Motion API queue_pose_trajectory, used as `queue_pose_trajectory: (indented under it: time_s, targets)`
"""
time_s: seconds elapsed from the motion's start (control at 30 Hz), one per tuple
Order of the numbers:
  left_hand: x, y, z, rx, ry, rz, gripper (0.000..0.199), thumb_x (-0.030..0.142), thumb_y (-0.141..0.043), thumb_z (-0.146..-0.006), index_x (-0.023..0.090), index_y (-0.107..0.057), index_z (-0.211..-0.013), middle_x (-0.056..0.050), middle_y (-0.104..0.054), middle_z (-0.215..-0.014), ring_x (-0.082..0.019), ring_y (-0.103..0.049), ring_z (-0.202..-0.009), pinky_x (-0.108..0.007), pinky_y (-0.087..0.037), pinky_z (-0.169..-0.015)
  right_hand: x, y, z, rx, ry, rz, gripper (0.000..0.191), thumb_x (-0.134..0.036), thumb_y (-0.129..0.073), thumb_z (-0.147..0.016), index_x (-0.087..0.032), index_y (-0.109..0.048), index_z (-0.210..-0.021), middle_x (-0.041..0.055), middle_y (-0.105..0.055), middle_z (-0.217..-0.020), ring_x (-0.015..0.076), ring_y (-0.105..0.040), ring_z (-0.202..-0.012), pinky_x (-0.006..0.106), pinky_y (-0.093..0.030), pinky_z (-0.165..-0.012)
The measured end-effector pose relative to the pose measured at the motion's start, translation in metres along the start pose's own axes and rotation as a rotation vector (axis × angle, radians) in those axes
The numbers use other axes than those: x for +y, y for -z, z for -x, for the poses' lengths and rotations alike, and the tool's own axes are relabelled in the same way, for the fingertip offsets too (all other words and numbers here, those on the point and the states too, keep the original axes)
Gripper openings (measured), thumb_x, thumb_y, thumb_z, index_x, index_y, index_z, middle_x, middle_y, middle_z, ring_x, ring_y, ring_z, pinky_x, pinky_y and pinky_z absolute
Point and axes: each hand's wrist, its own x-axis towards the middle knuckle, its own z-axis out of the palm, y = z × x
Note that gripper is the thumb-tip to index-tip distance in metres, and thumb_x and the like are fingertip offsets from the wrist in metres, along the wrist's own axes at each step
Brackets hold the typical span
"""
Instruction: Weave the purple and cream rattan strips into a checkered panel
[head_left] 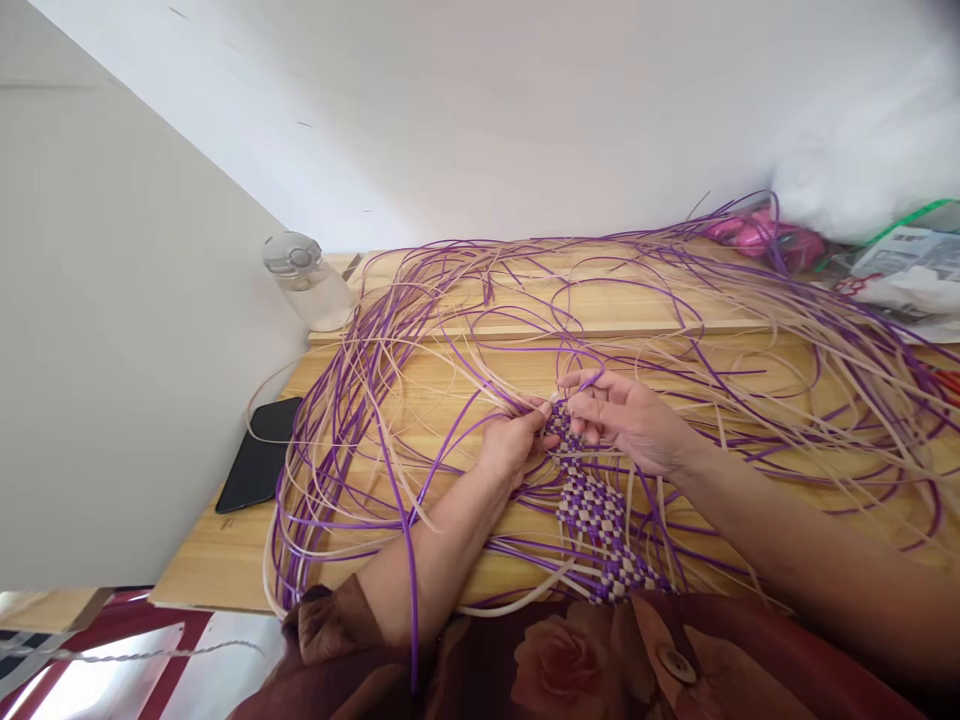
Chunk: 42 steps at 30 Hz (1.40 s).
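Purple and beige strands form one woven panel (592, 510), which lies on one wooden worktop (191, 570) and serves as the reference for all positions below. Hands at the panel: two. Loose purple strands (411, 560) and beige strands (517, 608) spread left, right and beyond the panel; they overlap too densely to count.

Left hand (517, 440): at the far-left edge of the panel, forearm angled inward, thumb and forefinger pinching the panel's far end. Right hand (626, 410): at the far-right of the panel, wrist bent, forearm entering from the right, forefinger pointing left. Its thumb and forefinger are close together, and one purple strand crosses the forefinger; whether that strand is gripped cannot be told.

Other items: one lidded bottle (311, 285), far left of the panel; one black flat device (259, 460), left of it; one pink bundle (754, 235), far right.
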Motion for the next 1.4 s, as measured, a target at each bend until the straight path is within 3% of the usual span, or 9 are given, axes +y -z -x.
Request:
queue_pose_trajectory:
  time_s: [0.13,0.33,0.47,0.6,0.87,1.0,1.17,1.3,1.4]
  targets:
    - [0.0,0.003,-0.002,-0.049,0.036,-0.009,0.022,0.023,-0.08,-0.063,0.013,-0.065,-0.075,-0.005,-0.062,-0.08,-0.013,-0.059,-0.07,-0.021,-0.053,-0.053,0.021,-0.002,-0.002,0.188,0.107,0.295,0.039,-0.046,-0.072,-0.074,-0.016,-0.062,-0.097,-0.0005,-0.062,-0.063,0.0103,-0.055,-0.052,0.023,-0.045,-0.049]
    - [0.0,0.005,0.0,-0.079,0.021,0.02,0.023,0.024,-0.08,-0.062,0.014,-0.065,-0.076,-0.004,-0.062,-0.081,-0.013,-0.059,-0.072,-0.022,-0.055,-0.056,0.034,-0.014,-0.007,0.355,0.133,0.33,0.034,-0.051,-0.069,-0.073,-0.019,-0.057,-0.077,0.0008,-0.061,-0.063,0.0116,-0.054,-0.052,0.025,-0.046,-0.049]
    - [0.0,0.002,0.0,-0.038,0.012,0.023,0.028,0.024,-0.084,-0.058,0.015,-0.065,-0.076,-0.004,-0.063,-0.081,-0.013,-0.06,-0.072,-0.02,-0.053,-0.055,0.035,-0.018,-0.01,0.363,0.072,0.268,0.035,-0.052,-0.068,-0.072,-0.02,-0.054,-0.073,-0.0017,-0.055,-0.059,0.0107,-0.048,-0.048,0.025,-0.04,-0.046]
    - [-0.001,0.0,-0.003,0.042,0.033,0.001,0.024,0.024,-0.082,-0.058,0.015,-0.063,-0.07,-0.003,-0.062,-0.074,-0.013,-0.059,-0.068,-0.019,-0.051,-0.052,0.045,-0.017,-0.006,0.331,0.13,0.162,0.032,-0.048,-0.068,-0.074,-0.021,-0.051,-0.072,-0.0042,-0.048,-0.054,0.0096,-0.043,-0.048,0.024,-0.036,-0.047]
    - [0.001,0.002,-0.003,0.017,0.065,-0.045,0.021,0.026,-0.081,-0.063,0.014,-0.064,-0.068,-0.004,-0.061,-0.074,-0.013,-0.06,-0.065,-0.022,-0.053,-0.052,0.051,-0.018,0.001,0.31,0.011,0.06,0.032,-0.045,-0.07,-0.073,-0.021,-0.049,-0.071,-0.0054,-0.047,-0.052,0.009,-0.042,-0.044,0.022,-0.033,-0.044]
    - [-0.001,0.003,-0.003,0.029,0.058,0.021,0.021,0.024,-0.082,-0.063,0.014,-0.065,-0.069,-0.002,-0.06,-0.071,-0.012,-0.058,-0.064,-0.023,-0.053,-0.054,0.044,-0.018,0.017,0.183,0.136,0.45,0.03,-0.051,-0.059,-0.083,-0.021,-0.059,-0.083,-0.0001,-0.057,-0.065,0.0128,-0.05,-0.056,0.026,-0.042,-0.053]
    - [-0.003,0.002,-0.004,0.063,0.024,0.075,0.025,0.022,-0.084,-0.06,0.013,-0.063,-0.069,0.0,-0.06,-0.069,-0.009,-0.056,-0.061,-0.021,-0.05,-0.055,0.043,-0.018,0.037,0.076,0.433,1.042,0.026,-0.023,-0.058,-0.085,-0.023,-0.057,-0.111,0.0059,-0.066,-0.101,0.0206,-0.062,-0.091,0.034,-0.048,-0.08]
    - [-0.007,0.003,-0.006,0.032,-0.023,0.066,0.03,0.027,-0.086,-0.058,0.012,-0.064,-0.071,-0.001,-0.061,-0.067,-0.009,-0.057,-0.058,-0.021,-0.049,-0.055,0.031,-0.02,0.042,-0.022,0.571,1.21,0.031,-0.016,-0.042,-0.093,-0.022,-0.052,-0.122,0.0078,-0.067,-0.105,0.0197,-0.063,-0.097,0.033,-0.047,-0.084]
    - [-0.007,0.004,-0.006,-0.018,-0.036,0.051,0.031,0.029,-0.086,-0.057,0.011,-0.064,-0.07,-0.002,-0.062,-0.067,-0.01,-0.058,-0.06,-0.02,-0.049,-0.056,0.005,-0.016,0.035,-0.053,0.665,1.451,0.028,-0.015,-0.041,-0.094,-0.02,-0.059,-0.114,0.0094,-0.068,-0.102,0.0223,-0.062,-0.095,0.033,-0.045,-0.081]
